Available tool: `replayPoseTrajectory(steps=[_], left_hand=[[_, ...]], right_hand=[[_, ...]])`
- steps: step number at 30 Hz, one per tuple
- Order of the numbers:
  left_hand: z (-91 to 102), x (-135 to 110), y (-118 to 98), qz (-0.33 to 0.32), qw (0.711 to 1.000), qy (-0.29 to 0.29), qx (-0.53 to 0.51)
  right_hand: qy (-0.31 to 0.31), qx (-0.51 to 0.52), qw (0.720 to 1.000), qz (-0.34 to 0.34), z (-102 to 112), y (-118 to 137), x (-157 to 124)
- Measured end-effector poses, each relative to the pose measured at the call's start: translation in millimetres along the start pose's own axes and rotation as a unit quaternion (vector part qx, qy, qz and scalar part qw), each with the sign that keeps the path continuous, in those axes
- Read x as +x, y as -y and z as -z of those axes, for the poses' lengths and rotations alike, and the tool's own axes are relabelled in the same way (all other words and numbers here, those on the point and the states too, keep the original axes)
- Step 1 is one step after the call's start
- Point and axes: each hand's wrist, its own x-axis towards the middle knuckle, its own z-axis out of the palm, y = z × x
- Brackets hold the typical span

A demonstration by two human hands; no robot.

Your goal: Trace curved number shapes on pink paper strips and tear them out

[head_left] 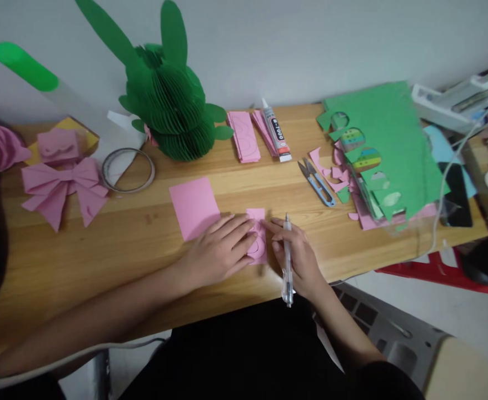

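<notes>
On the wooden table (139,236), the left hand (219,251) lies flat, fingers slightly parted, on a pink strip (261,254). The right hand (301,256) curls around a pen (287,272).

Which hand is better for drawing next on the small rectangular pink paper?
Probably the right hand: it holds the clear plastic pen beside that pink paper, while the left hand rests on it.

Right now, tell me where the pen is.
In the head view, the pen is right of centre, held in the right hand, beside the pink strip.
</notes>
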Motion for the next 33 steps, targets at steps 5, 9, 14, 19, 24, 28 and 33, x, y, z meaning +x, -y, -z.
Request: replayPoseTrajectory(steps=[5,9,14,19,24,28,33], left_hand=[[0.7,0.8,0.1,0.003,1.0,0.005,-0.007],[0.8,1.4,-0.4,0.001,1.0,0.003,0.002],[1.1,2.1,-2.4,0.002,1.0,0.0,0.019],[2.6,3.4,-1.9,0.002,1.0,0.003,0.012],[1.7,2.6,0.6,0.001,1.0,-0.003,0.002],[0.4,2.6,1.7,0.0,1.0,-0.008,-0.009],[0.9,3.1,3.0,-0.001,1.0,-0.011,-0.021]], right_hand=[[0.005,-0.003,1.0,-0.007,1.1,2.1,1.5],[-0.001,-0.01,1.0,-0.007,1.7,3.8,3.3],[0.002,-0.001,1.0,-0.008,0.3,1.7,1.5],[-0.001,0.004,1.0,-0.009,-1.0,0.0,-0.7],[0.003,0.003,1.0,-0.005,-1.0,-0.2,0.4],[0.002,-0.003,1.0,-0.001,-0.5,0.8,2.4],[-0.005,-0.014,1.0,0.015,-0.8,1.3,3.5]])
